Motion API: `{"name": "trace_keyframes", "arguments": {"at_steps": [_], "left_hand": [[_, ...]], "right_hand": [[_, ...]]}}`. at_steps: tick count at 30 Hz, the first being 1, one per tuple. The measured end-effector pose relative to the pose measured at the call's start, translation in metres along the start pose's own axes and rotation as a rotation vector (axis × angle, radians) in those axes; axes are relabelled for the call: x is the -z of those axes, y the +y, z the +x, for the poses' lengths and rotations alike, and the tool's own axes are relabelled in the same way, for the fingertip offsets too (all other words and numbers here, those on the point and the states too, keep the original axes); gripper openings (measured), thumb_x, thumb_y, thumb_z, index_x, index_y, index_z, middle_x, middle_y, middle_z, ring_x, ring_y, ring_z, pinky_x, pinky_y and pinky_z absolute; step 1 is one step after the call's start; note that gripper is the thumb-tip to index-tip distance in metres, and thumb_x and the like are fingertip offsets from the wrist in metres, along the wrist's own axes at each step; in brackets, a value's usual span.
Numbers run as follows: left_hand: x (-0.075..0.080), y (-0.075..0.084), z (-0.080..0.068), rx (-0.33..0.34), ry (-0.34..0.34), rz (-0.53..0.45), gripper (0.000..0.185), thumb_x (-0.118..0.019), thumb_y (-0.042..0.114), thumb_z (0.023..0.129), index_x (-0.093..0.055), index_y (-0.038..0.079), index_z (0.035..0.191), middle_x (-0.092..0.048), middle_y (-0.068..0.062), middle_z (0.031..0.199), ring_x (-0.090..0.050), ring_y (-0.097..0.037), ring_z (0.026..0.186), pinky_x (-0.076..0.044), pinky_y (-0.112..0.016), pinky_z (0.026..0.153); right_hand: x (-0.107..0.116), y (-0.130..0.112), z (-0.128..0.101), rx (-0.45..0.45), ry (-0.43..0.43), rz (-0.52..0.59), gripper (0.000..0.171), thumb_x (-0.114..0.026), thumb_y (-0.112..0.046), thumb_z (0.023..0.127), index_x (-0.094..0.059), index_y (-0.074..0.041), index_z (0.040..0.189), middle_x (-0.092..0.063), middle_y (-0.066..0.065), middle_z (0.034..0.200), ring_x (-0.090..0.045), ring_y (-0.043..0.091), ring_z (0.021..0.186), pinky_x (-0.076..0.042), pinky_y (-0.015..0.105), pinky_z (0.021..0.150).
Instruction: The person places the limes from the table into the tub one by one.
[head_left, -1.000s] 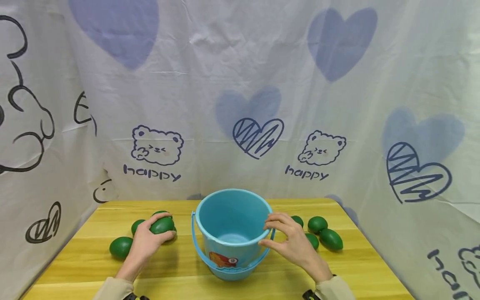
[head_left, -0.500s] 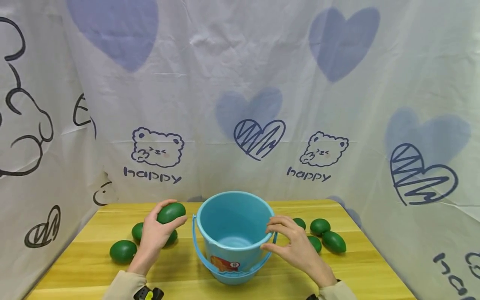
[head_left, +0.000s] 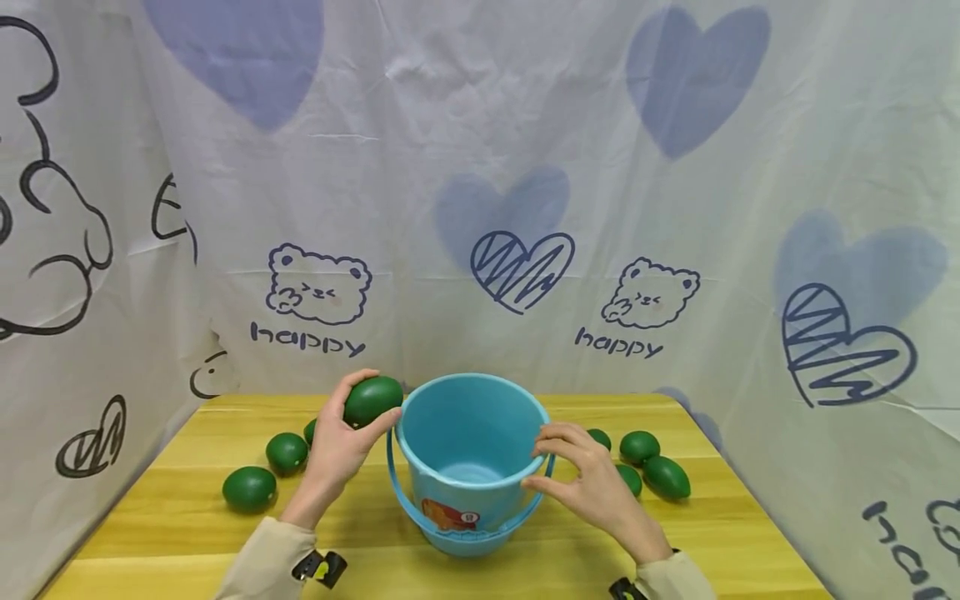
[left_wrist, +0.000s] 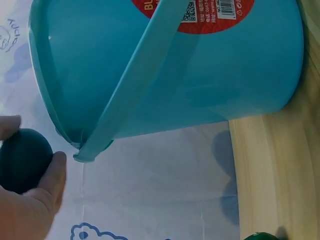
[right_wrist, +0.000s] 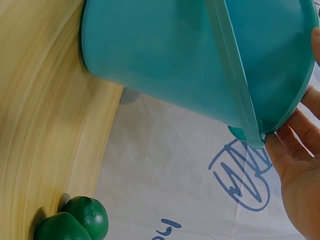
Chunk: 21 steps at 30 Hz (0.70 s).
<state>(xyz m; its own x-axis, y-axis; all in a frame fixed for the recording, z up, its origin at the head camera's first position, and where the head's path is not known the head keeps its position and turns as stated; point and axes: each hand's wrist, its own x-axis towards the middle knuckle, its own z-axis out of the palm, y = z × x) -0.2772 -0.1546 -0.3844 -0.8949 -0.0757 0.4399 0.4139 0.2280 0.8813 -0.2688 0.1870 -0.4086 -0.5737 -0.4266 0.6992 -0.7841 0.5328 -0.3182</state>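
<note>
My left hand (head_left: 333,446) holds a green oval fruit (head_left: 373,400) between thumb and fingers, above the table beside the left rim of a light blue bucket (head_left: 465,417). In the left wrist view this fruit (left_wrist: 25,161) is apart from the bucket (left_wrist: 210,85). The bucket stands upright, its handle (head_left: 467,542) hanging down in front over a red and orange sticker (head_left: 448,513). On the opposite side my right hand (head_left: 588,479) grips the bucket's rim, with fingers (right_wrist: 300,127) curved along it near the handle joint. The visible inside of the bucket shows no fruit.
Left on the wooden table (head_left: 187,542) lie other green fruits (head_left: 250,489), one partly hidden behind my left hand. Several more green fruits (head_left: 667,477) lie right of the bucket, partly behind my right hand. A printed cloth (head_left: 420,108) encloses the table's back and sides.
My left hand has lifted a green fruit from the left group and carried it up and rightward to the bucket's rim. The right hand stays at the bucket.
</note>
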Motion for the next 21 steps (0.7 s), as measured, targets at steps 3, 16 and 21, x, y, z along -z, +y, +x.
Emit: {"name": "trace_keyframes", "arguments": {"at_steps": [3, 16, 21], "left_hand": [[-0.004, 0.005, 0.0, -0.063, -0.022, 0.013, 0.055, -0.075, 0.014, 0.087, -0.05, 0.021, 0.135, -0.054, -0.012, 0.129, -0.056, -0.03, 0.102, -0.053, -0.033, 0.079], [-0.021, 0.004, 0.002, -0.282, -0.094, 0.134, 0.059, -0.082, 0.007, 0.079, -0.058, 0.022, 0.131, -0.058, -0.005, 0.123, -0.06, -0.02, 0.101, -0.055, -0.032, 0.079], [-0.027, -0.001, 0.001, -0.3, -0.124, 0.134, 0.063, -0.082, 0.008, 0.079, -0.054, 0.02, 0.134, -0.06, -0.006, 0.125, -0.062, -0.021, 0.102, -0.055, -0.03, 0.08]], "right_hand": [[0.001, -0.002, 0.001, -0.024, -0.013, 0.001, 0.031, -0.086, -0.031, 0.073, -0.071, -0.025, 0.099, -0.065, 0.0, 0.117, -0.059, 0.019, 0.114, -0.056, 0.042, 0.092], [0.002, -0.003, 0.003, -0.057, -0.022, 0.002, 0.03, -0.085, -0.034, 0.073, -0.07, -0.027, 0.099, -0.063, -0.007, 0.118, -0.058, 0.017, 0.116, -0.055, 0.042, 0.094], [0.001, -0.003, 0.002, -0.051, -0.015, 0.006, 0.03, -0.085, -0.033, 0.073, -0.071, -0.026, 0.099, -0.065, -0.001, 0.117, -0.058, 0.017, 0.114, -0.056, 0.043, 0.093]]}}
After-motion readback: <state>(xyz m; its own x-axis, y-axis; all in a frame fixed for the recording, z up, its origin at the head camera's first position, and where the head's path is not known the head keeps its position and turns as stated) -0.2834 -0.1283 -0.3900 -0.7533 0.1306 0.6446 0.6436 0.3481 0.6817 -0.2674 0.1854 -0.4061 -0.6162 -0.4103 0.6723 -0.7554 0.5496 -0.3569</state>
